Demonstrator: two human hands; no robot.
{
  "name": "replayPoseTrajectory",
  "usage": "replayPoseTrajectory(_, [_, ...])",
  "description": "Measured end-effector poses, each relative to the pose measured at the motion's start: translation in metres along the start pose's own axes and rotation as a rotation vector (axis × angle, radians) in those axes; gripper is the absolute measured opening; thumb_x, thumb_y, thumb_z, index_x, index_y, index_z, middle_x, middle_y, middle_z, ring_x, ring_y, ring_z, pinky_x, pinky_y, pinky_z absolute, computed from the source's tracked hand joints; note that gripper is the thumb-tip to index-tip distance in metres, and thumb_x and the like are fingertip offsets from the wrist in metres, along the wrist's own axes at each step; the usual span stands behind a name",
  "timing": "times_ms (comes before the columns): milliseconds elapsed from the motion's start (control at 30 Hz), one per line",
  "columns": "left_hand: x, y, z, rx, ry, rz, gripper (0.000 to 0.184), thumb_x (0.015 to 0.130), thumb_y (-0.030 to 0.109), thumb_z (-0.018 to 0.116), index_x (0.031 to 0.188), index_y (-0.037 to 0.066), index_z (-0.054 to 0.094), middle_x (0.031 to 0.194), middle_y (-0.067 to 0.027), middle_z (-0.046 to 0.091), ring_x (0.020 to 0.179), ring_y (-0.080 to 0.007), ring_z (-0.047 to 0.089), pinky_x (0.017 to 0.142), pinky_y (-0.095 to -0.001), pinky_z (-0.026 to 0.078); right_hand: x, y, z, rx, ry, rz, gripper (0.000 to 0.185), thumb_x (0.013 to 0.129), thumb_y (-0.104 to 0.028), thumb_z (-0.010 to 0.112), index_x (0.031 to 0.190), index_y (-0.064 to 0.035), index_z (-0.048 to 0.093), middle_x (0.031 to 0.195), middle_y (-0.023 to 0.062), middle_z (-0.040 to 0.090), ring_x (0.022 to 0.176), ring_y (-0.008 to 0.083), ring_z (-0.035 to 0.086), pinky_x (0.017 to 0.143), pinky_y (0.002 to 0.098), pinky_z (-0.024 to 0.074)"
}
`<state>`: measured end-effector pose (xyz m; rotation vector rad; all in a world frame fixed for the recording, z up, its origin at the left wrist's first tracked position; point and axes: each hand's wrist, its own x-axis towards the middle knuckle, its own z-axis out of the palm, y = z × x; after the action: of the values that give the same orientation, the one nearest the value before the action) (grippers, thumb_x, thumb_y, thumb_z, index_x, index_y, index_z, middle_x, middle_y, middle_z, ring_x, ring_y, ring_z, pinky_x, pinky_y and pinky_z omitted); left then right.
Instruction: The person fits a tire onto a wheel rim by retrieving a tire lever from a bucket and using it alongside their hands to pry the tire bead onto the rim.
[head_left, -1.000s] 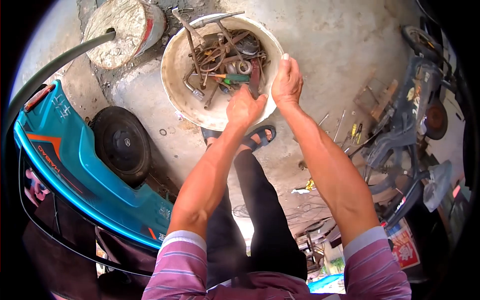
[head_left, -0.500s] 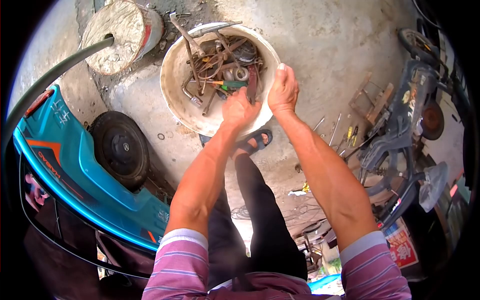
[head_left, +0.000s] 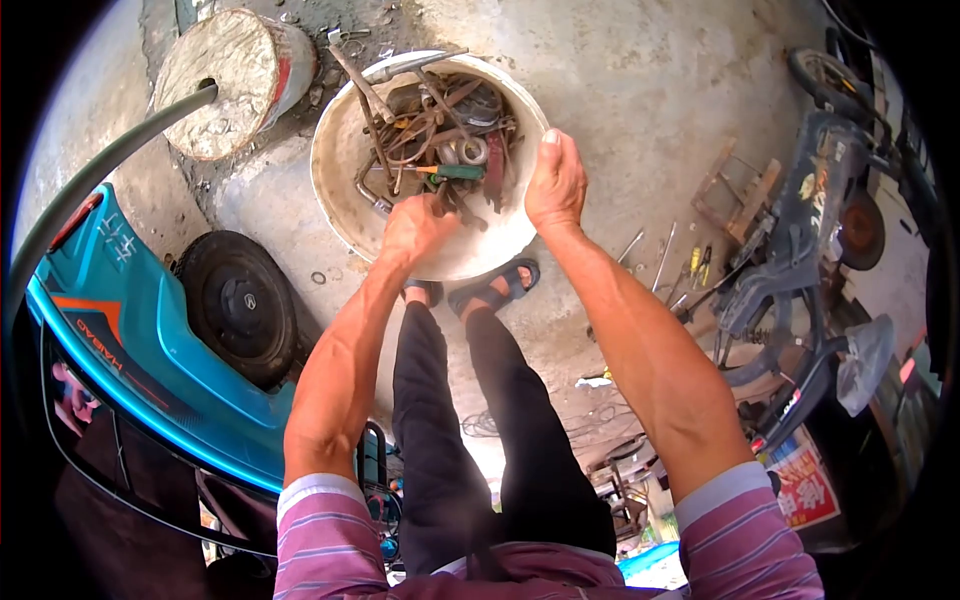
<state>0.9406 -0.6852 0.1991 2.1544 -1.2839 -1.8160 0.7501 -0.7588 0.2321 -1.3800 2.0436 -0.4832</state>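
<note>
Stained grey concrete floor spreads wide, giving way to dark rubble by its upper left corner near a cement-topped drum. A turquoise vehicle panel and black wheel line the floor's left edge, a motorcycle frame its right. Bright light whitens the lower middle.

Both arms reach forward, left grip palm-down, right grip thumb-up.
</note>
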Motion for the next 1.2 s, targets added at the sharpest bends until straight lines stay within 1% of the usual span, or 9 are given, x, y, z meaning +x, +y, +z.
replayPoseTrajectory(233, [-0.005,-0.023,-0.02,0.082,0.055,-0.013,0.038,0.08,0.033,0.064,0.092,-0.002,0.073,0.086,-0.0263,0.071,0.088,-0.0407,0.071,0.083,-0.0471,0.054,0.002,0.004,0.002,0.013,0.013,-0.018,0.055,0.104,-0.049,0.04,0.12,-0.0024,0.063,0.111,0.0235,0.067,0.107,0.0415,0.062,0.095,0.0463,0.0466])
replayPoseTrajectory(467, [-0.004,-0.025,0.009,0.098,0.2,0.06,0.035,0.082,0.03,0.062,0.095,0.0,0.074,0.091,-0.0235,0.073,0.092,-0.0399,0.071,0.085,-0.0473,0.054,0.002,0.001,0.002,-0.002,0.006,-0.028,0.058,0.104,-0.051,0.038,0.119,-0.0003,0.062,0.11,0.0257,0.066,0.106,0.0443,0.061,0.095,0.0475,0.046])
replayPoseTrajectory(500, [-0.005,-0.022,0.009,0.116,0.146,0.017,0.036,0.084,0.032,0.062,0.1,0.002,0.074,0.102,-0.0218,0.073,0.099,-0.0394,0.069,0.089,-0.0476,0.054,0.003,0.002,0.001,-0.008,-0.004,-0.025,0.056,0.104,-0.049,0.04,0.12,-0.001,0.063,0.112,0.0246,0.066,0.107,0.0432,0.061,0.095,0.0466,0.0463])
replayPoseTrajectory(633, [-0.014,-0.016,0.017,0.171,0.147,0.009,0.04,0.086,0.037,0.064,0.111,0.005,0.069,0.118,-0.0195,0.066,0.109,-0.0393,0.066,0.094,-0.049,0.051,0.007,0.005,0.001,-0.024,-0.041,-0.008,0.056,0.105,-0.048,0.04,0.122,-0.0002,0.063,0.114,0.0252,0.066,0.109,0.043,0.061,0.096,0.0465,0.0461])
replayPoseTrajectory(867, [-0.016,-0.014,0.026,0.185,0.13,0.017,0.039,0.087,0.035,0.07,0.112,0.005,0.068,0.113,-0.0201,0.066,0.109,-0.0391,0.065,0.093,-0.0496,0.052,0.006,0.003,0.002,-0.037,-0.036,-0.022,0.063,0.105,-0.051,0.035,0.12,0.003,0.062,0.11,0.0283,0.067,0.104,0.0471,0.061,0.093,0.0496,0.0455])
replayPoseTrajectory(967, [-0.018,-0.01,0.029,0.186,0.317,0.04,0.033,0.086,0.029,0.07,0.108,0.004,0.069,0.111,-0.0177,0.067,0.111,-0.0391,0.063,0.094,-0.0492,0.051,0.009,0.006,0.003,-0.037,-0.022,-0.042,0.062,0.105,-0.051,0.035,0.117,0.0032,0.062,0.108,0.0287,0.067,0.104,0.0477,0.061,0.092,0.0503,0.0451])
replayPoseTrajectory(1067, [-0.024,0.004,0.021,0.159,0.399,0.303,0.024,0.085,0.023,0.069,0.099,0.004,0.072,0.107,-0.0154,0.067,0.111,-0.0388,0.062,0.096,-0.0471,0.05,0.007,0.002,0.004,-0.032,-0.005,-0.047,0.062,0.105,-0.051,0.035,0.115,0.0033,0.062,0.107,0.0285,0.066,0.104,0.0479,0.06,0.092,0.0504,0.0446])
replayPoseTrajectory(1100, [-0.02,0.006,0.027,0.156,0.345,0.364,0.022,0.085,0.022,0.066,0.094,0.004,0.075,0.108,-0.0149,0.068,0.111,-0.0379,0.062,0.098,-0.0447,0.049,0.007,0.002,0.002,-0.034,-0.021,-0.037,0.062,0.105,-0.051,0.035,0.115,0.0033,0.062,0.106,0.0284,0.066,0.104,0.0479,0.06,0.093,0.0503,0.0445])
replayPoseTrajectory(1200, [0.014,0.005,0.053,0.2,0.002,0.361,0.027,0.087,0.025,0.062,0.097,0.005,0.076,0.111,-0.0155,0.07,0.113,-0.0367,0.062,0.099,-0.0444,0.048,0.008,0.002,0.002,-0.016,-0.038,-0.028,0.062,0.105,-0.051,0.035,0.12,0.0027,0.061,0.112,0.0282,0.065,0.108,0.0466,0.059,0.097,0.0483,0.0439])
